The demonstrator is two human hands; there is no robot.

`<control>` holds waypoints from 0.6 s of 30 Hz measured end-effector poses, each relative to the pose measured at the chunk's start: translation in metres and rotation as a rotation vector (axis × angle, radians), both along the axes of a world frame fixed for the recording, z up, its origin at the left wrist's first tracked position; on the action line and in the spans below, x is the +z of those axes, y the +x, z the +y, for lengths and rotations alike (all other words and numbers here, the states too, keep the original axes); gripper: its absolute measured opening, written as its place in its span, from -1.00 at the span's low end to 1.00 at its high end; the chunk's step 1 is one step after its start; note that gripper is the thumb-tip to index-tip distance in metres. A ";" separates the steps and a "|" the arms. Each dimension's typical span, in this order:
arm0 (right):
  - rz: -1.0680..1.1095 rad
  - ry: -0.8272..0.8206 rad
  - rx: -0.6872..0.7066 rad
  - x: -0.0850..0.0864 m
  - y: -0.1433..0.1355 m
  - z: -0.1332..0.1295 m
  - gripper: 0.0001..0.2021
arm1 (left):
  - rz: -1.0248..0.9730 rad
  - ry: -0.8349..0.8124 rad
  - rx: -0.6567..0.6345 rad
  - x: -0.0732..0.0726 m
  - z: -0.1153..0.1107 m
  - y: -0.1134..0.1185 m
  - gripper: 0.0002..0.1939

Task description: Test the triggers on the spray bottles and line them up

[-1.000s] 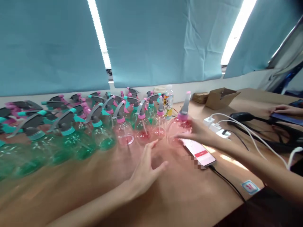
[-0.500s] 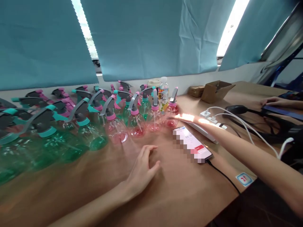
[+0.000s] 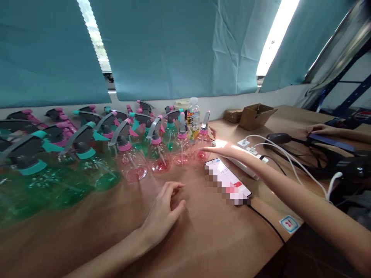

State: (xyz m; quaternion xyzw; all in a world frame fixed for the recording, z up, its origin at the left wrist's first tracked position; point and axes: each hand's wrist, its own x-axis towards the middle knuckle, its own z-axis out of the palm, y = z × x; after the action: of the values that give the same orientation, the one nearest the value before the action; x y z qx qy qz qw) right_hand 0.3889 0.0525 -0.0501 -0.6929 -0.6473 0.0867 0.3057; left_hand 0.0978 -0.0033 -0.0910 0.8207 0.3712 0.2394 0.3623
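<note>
My right hand (image 3: pixel 218 146) reaches across to the rightmost pink-collared spray bottle (image 3: pixel 204 139). Its thumb lies across the front of the clear pink body and fingertips show behind the bottle's right side, so the hand is closed around it. The bottle stands upright on the table. My left hand (image 3: pixel 164 206) rests on the brown table top (image 3: pixel 214 239), empty, fingers loosely curled and thumb apart. Just beyond it stand more pink spray bottles (image 3: pixel 131 164), and green ones (image 3: pixel 106 172) fill the left side.
A phone (image 3: pixel 227 179) with a cable lies between my arms. Behind it are a white power strip (image 3: pixel 243 166) and white cables. A drink bottle (image 3: pixel 193 117) and an open cardboard box (image 3: pixel 256 117) stand farther back. Another person's hand (image 3: pixel 317 129) is at far right.
The view has turned slightly right, so everything sits farther left. Fingertips of my right hand now show behind the rightmost bottle. My left hand stays on the table, much the same.
</note>
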 end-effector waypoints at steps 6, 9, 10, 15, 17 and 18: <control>-0.074 0.268 0.074 0.011 -0.053 -0.064 -0.40 | -0.086 -0.039 0.042 0.011 0.005 -0.013 -0.83; -0.088 0.279 0.333 0.018 -0.100 -0.080 -0.64 | -0.108 -0.069 0.077 0.018 0.005 -0.030 -0.86; -0.103 0.253 0.423 0.018 -0.117 -0.081 -0.70 | -0.111 -0.062 0.082 0.019 0.004 -0.038 -0.87; -0.141 0.189 0.753 -0.001 -0.202 -0.068 -0.86 | -0.072 -0.022 0.145 0.021 -0.014 -0.102 -0.89; -0.131 0.173 0.850 -0.012 -0.238 -0.060 -0.85 | -0.043 0.009 0.231 0.023 -0.025 -0.139 -0.90; -0.126 0.163 0.899 -0.017 -0.256 -0.057 -0.85 | -0.033 0.019 0.288 0.024 -0.032 -0.160 -0.90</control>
State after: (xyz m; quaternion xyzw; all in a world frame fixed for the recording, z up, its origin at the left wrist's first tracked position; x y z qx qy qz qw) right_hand 0.1330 -0.0041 -0.0671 -0.3211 -0.9056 0.1170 0.2513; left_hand -0.0618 -0.0350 -0.0673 0.7583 0.4769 0.3059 0.3223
